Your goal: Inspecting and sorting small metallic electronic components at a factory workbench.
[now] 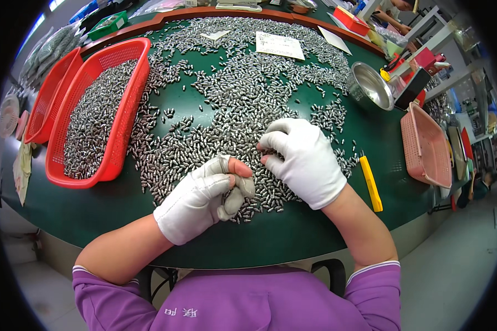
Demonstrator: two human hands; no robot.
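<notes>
Baskets (124, 118) left | yellow knife (371, 183), bowl (368, 86) right | parts (248, 83) everywhere

Scene evenly and brightly lit from overhead; shadows under the gloves (309, 163) are soft and short. Glare is seen on the steel bowl (370, 85) at 2 o'clock and on the metal pieces (248, 83). Centre is sharp. Strong fisheye bending and black vignette are noted at the rim.
</notes>
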